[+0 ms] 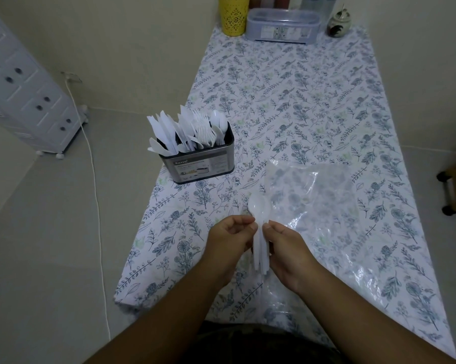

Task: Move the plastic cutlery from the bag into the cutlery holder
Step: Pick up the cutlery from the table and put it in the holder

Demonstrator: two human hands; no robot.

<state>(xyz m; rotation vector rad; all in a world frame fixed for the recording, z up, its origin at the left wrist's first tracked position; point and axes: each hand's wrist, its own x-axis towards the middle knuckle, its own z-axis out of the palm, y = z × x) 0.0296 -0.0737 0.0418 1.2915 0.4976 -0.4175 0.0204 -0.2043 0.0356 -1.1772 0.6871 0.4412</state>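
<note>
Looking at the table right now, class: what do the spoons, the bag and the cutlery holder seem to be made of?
Spoons: white plastic, slightly translucent and glossy.
Bag: thin clear plastic film; the cloth's print shows through, with shiny creases.
Cutlery holder: probably brushed metal, grey and sheeny, with a dark rim.

Holder (pixel 198 168): brushed metal, satin sheen, paper label on its front. Cutlery (pixel 187 132): white plastic, smooth, semi-matt. Spoons (pixel 259 232): translucent white plastic. Bag (pixel 313 206): clear plastic film, crinkled, glossy. Table (pixel 287 101) cover: floral print, smooth, slight sheen.
</note>
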